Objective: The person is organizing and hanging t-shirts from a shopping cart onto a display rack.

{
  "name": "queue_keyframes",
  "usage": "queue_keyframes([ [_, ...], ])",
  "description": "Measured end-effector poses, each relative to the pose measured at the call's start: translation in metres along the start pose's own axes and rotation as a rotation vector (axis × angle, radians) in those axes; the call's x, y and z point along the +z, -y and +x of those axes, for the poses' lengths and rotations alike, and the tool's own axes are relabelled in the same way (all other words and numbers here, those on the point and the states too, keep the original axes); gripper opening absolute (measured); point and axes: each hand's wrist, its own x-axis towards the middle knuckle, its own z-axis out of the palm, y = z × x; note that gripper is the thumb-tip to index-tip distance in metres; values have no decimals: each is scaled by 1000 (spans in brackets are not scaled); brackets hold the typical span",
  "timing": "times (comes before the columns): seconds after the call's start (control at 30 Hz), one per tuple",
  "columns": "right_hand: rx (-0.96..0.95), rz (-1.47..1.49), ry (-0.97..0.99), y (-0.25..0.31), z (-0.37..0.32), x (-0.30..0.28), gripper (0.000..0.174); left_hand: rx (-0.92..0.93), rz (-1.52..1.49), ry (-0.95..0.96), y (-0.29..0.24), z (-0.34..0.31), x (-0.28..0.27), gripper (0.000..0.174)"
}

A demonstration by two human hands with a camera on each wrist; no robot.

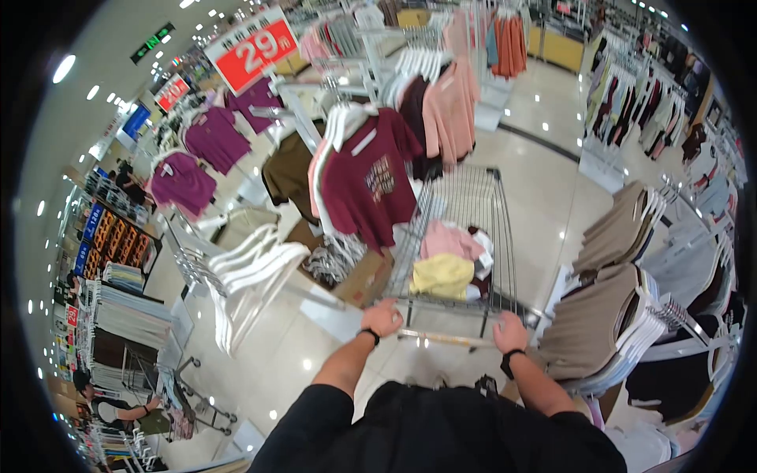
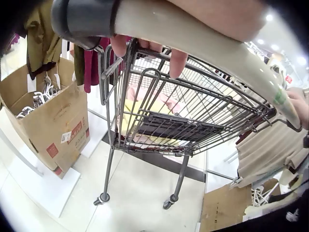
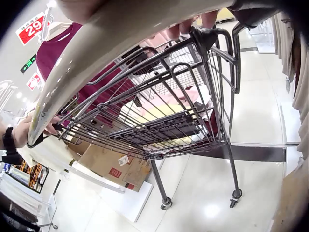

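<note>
A wire shopping cart stands in front of me. My left hand grips the left end of its pale handle bar, and my right hand grips the right end. In the left wrist view, fingertips curl down past the bar; the palm is hidden. Fingers wrap under the bar in the right wrist view too. Inside the basket lie a folded yellow garment, a pink one and a dark and white bundle.
Left of the cart, a cardboard box holds white hangers, below a rack with a maroon T-shirt. Empty white hangers jut out at left. Taupe garments hang close on the right. Tiled aisle floor runs ahead.
</note>
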Motion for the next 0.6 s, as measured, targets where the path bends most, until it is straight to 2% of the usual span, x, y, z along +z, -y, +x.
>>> queue_keyframes([
  [0.03, -89, -25, -74, -9, -1, -2, 29, 29, -4, -24, -4, -6, 1, 34],
  [0.13, -38, -69, -86, -16, -7, -4, 29, 81, -25, -78, -13, -20, 9, 34],
  [0.2, -56, -116, -31, -19, -6, -7, 19, 77, -29, -71, -18, -25, 9, 35],
  [0.23, -105, -115, -73, -23, -8, -5, 16, 57, -28, -37, -22, -29, 6, 36],
  [0.33, -57, -177, 1, -14, -7, -13, 17, 11, -25, 2, -28, -31, 0, 38],
  [0.6, -15, -201, 43, -11, 9, -5, 19, -11, -59, 17, -24, -22, -8, 42],
])
